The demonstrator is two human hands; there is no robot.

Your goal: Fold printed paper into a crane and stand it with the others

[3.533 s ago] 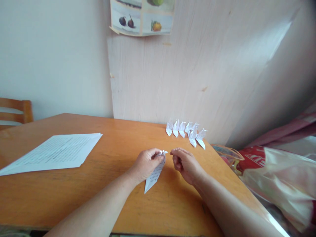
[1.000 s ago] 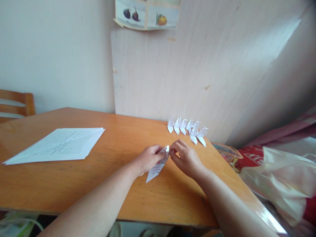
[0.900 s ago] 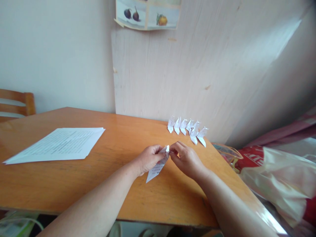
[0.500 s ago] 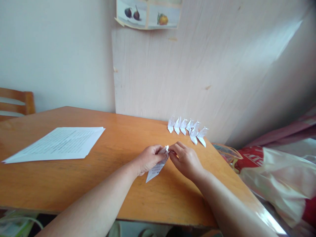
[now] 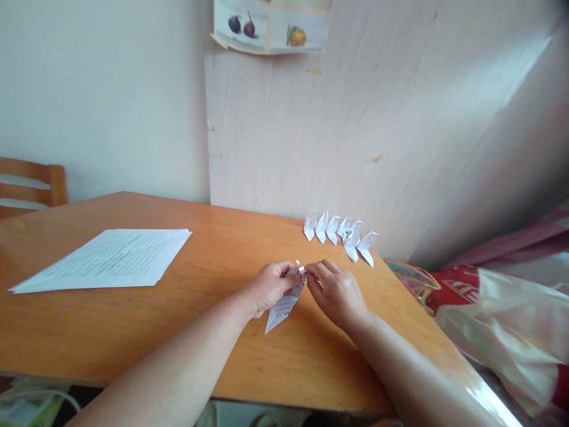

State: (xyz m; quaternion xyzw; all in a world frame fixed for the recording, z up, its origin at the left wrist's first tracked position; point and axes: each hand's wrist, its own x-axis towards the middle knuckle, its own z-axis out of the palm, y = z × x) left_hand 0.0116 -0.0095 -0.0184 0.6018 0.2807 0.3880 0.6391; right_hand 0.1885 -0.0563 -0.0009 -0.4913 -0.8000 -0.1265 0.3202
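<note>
Between my hands is a folded paper piece (image 5: 283,311), white with printed text and pointed at its lower end. My left hand (image 5: 272,287) grips it along its left side, the thumb on top. With thumb and forefinger, my right hand (image 5: 336,293) pinches the small tip at its upper end. My fingers hide part of the folds there. Several similar folded paper figures (image 5: 332,229) stand in a row at the table's back right, beyond my right hand.
A stack of printed sheets (image 5: 111,258) lies on the left of the wooden table (image 5: 213,350). The wall is right behind the table. Plastic bags (image 5: 502,320) crowd the right edge, and a chair (image 5: 33,181) stands at the far left.
The small white tip at the top of the paper piece has changed shape between my fingers. Both hands stay nearly in place; the whole view has shifted slightly.
</note>
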